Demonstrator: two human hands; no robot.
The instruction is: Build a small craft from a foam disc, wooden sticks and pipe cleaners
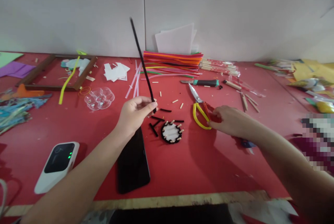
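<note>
Head view looked down over the red desk. Nearest me, just below my left wrist, lay a black phone, and well to the left of it a white device with green lights. My left hand had its fingers pinched shut on the lower end of a black pipe cleaner, which rose from those fingers, tilted up and to the left. Just right of and below them lay a round white disc rimmed in black with small wooden pegs, and short black pieces lay beside it. My right hand lay over the handles of the scissors, fingers touching the yellow loop; I could not tell whether they gripped it. The blades pointed away from those fingers. Beyond both hands lay a green-handled knife, and farther still a stack of coloured sheets against the wall.
</note>
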